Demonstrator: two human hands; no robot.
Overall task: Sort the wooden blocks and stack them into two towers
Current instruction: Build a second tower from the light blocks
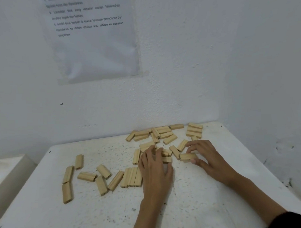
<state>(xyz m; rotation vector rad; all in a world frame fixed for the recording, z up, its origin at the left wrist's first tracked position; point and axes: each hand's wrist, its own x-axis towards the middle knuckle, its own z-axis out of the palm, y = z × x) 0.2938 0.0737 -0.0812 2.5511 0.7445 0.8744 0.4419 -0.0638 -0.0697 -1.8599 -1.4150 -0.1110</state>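
Several pale wooden blocks lie scattered flat on a white table (192,197). My left hand (155,170) reaches into the middle cluster, fingers curled over a small heap of blocks (165,156) that it partly hides. My right hand (206,158) holds one block (188,156) between thumb and fingers just right of that heap. Three blocks side by side (131,176) lie left of my left hand. A loose pile (157,133) sits near the wall, with a neat short stack (194,130) at its right.
More loose blocks (87,176) spread over the table's left part, with two end to end (67,183) at far left. A textured white wall stands close behind the table, with a printed paper sheet (92,39) taped to it. The table's right edge (267,167) runs diagonally.
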